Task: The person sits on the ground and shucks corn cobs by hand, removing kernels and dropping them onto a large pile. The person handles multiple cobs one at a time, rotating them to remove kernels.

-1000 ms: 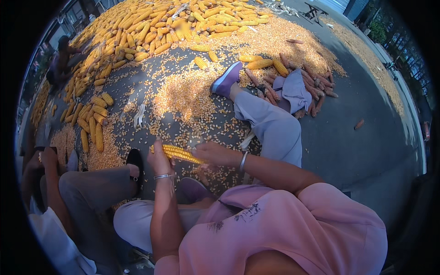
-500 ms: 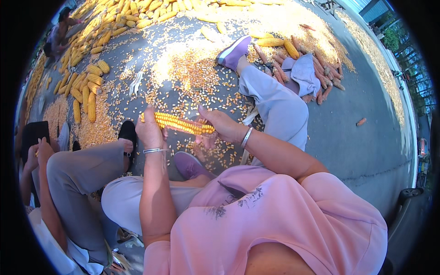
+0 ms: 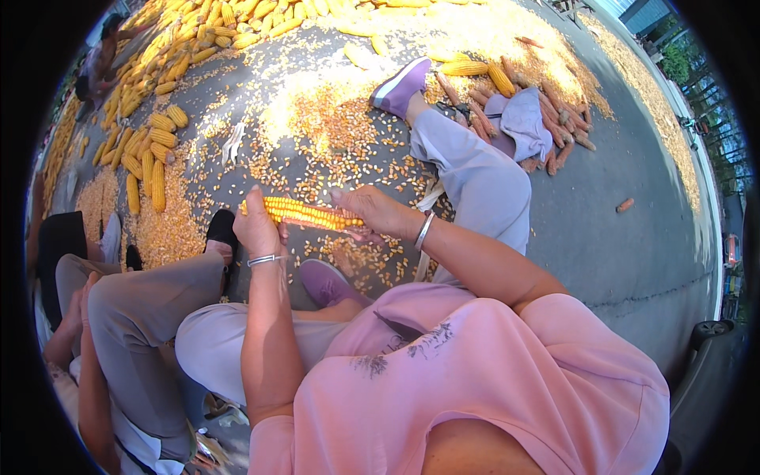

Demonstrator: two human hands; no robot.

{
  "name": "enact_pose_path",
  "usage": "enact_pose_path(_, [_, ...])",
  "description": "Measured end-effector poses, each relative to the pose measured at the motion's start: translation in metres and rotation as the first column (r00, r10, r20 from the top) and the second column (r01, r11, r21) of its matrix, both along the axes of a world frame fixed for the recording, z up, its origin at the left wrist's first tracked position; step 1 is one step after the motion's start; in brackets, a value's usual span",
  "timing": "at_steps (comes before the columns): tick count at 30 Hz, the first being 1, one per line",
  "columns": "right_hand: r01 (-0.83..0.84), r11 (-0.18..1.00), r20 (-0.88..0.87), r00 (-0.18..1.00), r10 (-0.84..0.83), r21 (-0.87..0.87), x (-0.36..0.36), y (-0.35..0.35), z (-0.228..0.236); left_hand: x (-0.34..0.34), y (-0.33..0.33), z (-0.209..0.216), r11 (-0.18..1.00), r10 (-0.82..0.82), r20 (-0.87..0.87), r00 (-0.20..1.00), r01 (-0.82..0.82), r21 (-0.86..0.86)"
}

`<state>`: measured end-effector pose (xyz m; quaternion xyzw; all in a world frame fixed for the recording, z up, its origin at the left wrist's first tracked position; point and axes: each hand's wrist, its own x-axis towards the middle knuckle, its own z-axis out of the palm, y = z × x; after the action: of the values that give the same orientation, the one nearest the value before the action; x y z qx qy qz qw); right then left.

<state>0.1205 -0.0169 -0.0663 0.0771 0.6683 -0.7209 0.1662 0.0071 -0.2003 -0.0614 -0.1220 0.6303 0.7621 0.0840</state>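
Between my two hands a yellow ear of corn lies nearly level above the ground, with a bare strip of cob showing along its lower side. My left hand is closed round its left end. At the other end my right hand grips the corn, its thumb on top and its fingers partly hidden beneath. Loose kernels are scattered over the grey ground beyond and below my hands.
Whole ears lie at left, before a larger heap at the back. Stripped cobs and a pale lilac cap lie beyond my right knee. Another person's leg is close at left; someone else sits at far left.
My right thumb and hand have shifted a little left along the ear, closing over its right end. At left, the neighbouring person's hands have moved down beside their knee.
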Motion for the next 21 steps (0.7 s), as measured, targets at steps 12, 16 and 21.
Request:
enact_pose_path(12, [0.037, 0.999, 0.032, 0.999, -0.037, 0.004, 0.0, -0.003, 0.001, -0.003, -0.002, 0.001, 0.999, 0.004, -0.009, 1.0, -0.004, -0.049])
enact_pose_path(16, [0.085, 0.914, -0.374, 0.924, 0.077, 0.396, -0.006, -0.015, -0.012, -0.003, 0.001, -0.001, 0.997, 0.02, 0.024, 0.999, -0.018, -0.069])
enact_pose_path(21, [0.206, 0.865, -0.494, 0.868, 0.054, 0.457, -0.008, -0.011, -0.019, 0.002, -0.002, -0.004, 1.0, 0.008, 0.107, 0.994, -0.005, -0.026])
